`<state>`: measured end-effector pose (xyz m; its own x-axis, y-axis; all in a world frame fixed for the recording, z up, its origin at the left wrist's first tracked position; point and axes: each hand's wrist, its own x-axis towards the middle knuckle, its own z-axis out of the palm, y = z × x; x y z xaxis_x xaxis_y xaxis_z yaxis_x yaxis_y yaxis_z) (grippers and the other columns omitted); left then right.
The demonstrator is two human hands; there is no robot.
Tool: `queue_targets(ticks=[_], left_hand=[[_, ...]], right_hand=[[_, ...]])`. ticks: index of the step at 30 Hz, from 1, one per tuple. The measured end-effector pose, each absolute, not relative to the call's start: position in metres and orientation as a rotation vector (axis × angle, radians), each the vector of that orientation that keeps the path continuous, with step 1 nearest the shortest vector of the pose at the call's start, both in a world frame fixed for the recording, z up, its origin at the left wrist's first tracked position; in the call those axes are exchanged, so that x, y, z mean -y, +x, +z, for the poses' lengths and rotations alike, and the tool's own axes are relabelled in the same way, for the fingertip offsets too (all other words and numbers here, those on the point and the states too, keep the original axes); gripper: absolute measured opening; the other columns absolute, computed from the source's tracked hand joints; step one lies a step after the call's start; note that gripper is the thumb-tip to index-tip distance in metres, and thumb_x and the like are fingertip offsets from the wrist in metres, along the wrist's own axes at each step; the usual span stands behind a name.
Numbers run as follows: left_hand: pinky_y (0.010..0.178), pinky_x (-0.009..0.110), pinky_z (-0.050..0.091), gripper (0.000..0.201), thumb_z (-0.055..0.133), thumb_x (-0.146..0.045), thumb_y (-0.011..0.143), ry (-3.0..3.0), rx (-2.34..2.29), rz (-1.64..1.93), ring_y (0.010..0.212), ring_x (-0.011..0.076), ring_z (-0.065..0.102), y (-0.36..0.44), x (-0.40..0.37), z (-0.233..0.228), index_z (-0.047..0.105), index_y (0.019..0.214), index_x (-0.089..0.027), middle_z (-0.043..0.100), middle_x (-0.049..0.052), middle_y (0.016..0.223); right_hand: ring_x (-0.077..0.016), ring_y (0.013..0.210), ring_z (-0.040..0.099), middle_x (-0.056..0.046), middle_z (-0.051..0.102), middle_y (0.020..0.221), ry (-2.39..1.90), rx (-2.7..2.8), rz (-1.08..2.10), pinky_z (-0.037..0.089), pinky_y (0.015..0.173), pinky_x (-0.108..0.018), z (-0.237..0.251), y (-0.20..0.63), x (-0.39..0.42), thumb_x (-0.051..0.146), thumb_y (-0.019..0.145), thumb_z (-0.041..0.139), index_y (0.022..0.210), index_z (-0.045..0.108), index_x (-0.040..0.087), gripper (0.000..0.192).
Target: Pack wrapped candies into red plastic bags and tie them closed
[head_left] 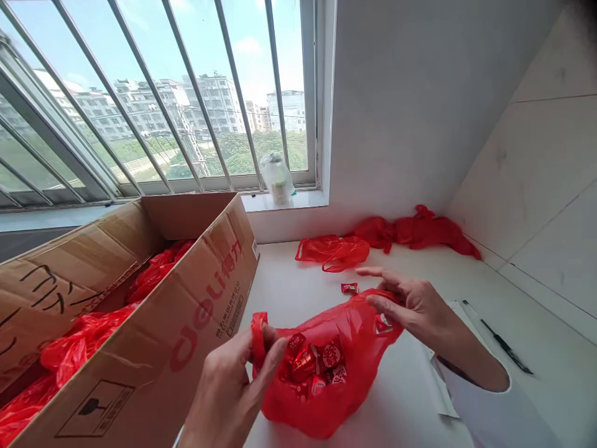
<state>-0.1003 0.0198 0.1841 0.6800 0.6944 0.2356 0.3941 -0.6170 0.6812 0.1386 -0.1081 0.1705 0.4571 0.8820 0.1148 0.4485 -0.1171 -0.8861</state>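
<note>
A thin red plastic bag [359,367] is spread between my two hands above the white table [284,280]. Inside its mouth lie several red-wrapped candies [312,364]. My left hand [233,373] is closed around one handle loop of the bag. On the other side, my right hand [408,298] pinches the bag's upper edge between thumb and fingers, with the index finger stretched out. One small red wrapped candy [349,288] lies loose on the table just beyond the bag.
A large cardboard box [214,298] with red bags [88,342] inside stands at left. More red bags [333,250] lie along the back wall. A black pen [506,347] and white papers [438,386] lie at right. A bagged jar [277,180] sits on the windowsill.
</note>
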Motion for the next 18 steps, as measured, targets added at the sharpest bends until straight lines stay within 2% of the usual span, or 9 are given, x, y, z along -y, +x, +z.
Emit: queue_targets(ticks=[2,6,9,12,14,18], left_hand=[[0.048,0.018,0.043,0.033,0.057,-0.047,0.086,2.004,-0.83,0.832,0.053,0.0099,0.048,-0.097,-0.032,0.2,0.056,0.067,-0.019,0.055,-0.003,0.062],[0.054,0.018,0.05,0.026,0.068,-0.046,0.077,1.731,-0.852,1.083,0.06,0.0122,0.057,-0.101,-0.045,0.219,0.06,0.077,-0.021,0.058,-0.004,0.065],[0.057,0.02,0.051,0.029,0.065,-0.05,0.079,1.948,-0.916,0.943,0.069,0.0156,0.062,-0.106,-0.047,0.222,0.062,0.088,-0.023,0.063,-0.002,0.072],[0.055,0.021,0.048,0.032,0.056,-0.054,0.084,2.337,-0.899,0.585,0.063,0.0151,0.06,-0.11,-0.053,0.215,0.063,0.082,-0.023,0.063,-0.002,0.069],[0.054,0.022,0.045,0.033,0.053,-0.054,0.085,2.512,-0.836,0.422,0.059,0.0145,0.058,-0.111,-0.059,0.208,0.063,0.077,-0.023,0.063,-0.001,0.068],[0.057,0.023,0.044,0.033,0.053,-0.055,0.085,2.581,-0.838,0.437,0.063,0.0143,0.057,-0.114,-0.066,0.197,0.064,0.078,-0.025,0.062,0.0,0.078]], right_hand=[[-0.0105,0.052,0.05,0.004,0.06,0.07,-1.457,0.97,0.533,0.045,0.052,-0.024,0.184,0.141,0.101,0.035,0.086,0.061,0.129,0.052,0.027,0.045],[-0.0084,0.057,0.053,0.0,0.07,0.088,-1.125,0.737,0.332,0.048,0.054,-0.021,0.194,0.142,0.09,0.026,0.081,0.067,0.12,0.056,0.028,0.041],[-0.0112,0.072,0.061,0.0,0.07,0.092,-1.119,0.722,0.211,0.052,0.062,-0.021,0.184,0.141,0.086,0.023,0.082,0.067,0.118,0.057,0.03,0.038],[-0.0133,0.083,0.064,-0.001,0.069,0.093,-1.243,0.854,0.309,0.054,0.068,-0.022,0.167,0.146,0.084,0.025,0.083,0.068,0.117,0.058,0.03,0.036],[-0.0148,0.087,0.064,-0.002,0.068,0.093,-1.379,0.926,0.39,0.055,0.07,-0.024,0.159,0.152,0.083,0.03,0.084,0.067,0.119,0.058,0.03,0.037],[-0.0162,0.083,0.065,-0.002,0.067,0.09,-1.563,0.974,0.392,0.056,0.071,-0.027,0.158,0.16,0.087,0.038,0.083,0.068,0.118,0.061,0.028,0.038]])
